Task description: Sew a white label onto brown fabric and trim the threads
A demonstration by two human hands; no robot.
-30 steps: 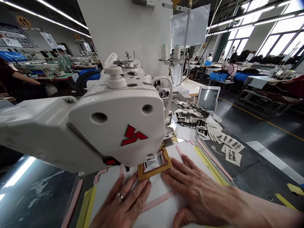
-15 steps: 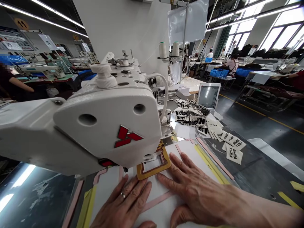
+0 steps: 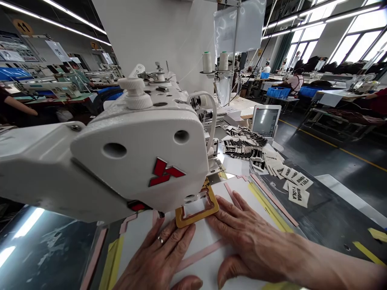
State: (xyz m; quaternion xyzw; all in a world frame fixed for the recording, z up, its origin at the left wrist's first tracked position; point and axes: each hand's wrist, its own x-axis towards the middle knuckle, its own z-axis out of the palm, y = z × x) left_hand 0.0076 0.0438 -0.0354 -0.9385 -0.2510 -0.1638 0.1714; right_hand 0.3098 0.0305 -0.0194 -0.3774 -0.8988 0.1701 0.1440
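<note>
White fabric (image 3: 198, 237) with pink strips lies flat under the head of a white sewing machine (image 3: 139, 157). My left hand (image 3: 161, 249) rests on it, fingers stretched toward the yellow clamp frame (image 3: 197, 217). My right hand (image 3: 244, 237) lies on the fabric at the frame's right side, its fingers spread and thumb apart. Both hands are open and hold nothing. Inside the frame shows a pale patch; whether it is a separate piece I cannot tell. The needle is hidden behind the machine head.
Printed labels (image 3: 298, 193) lie loose at right, with a bigger pile (image 3: 244, 145) behind them. A small screen (image 3: 266, 123) stands beyond. Thread cones (image 3: 207, 62) are on a stand. Yellow tape strips (image 3: 270, 207) run along the work area. Other people sit at machines in the background.
The fingers of my right hand have drawn closer together beside the clamp frame. My left hand has shifted slightly to the right. The fabric looks unmoved.
</note>
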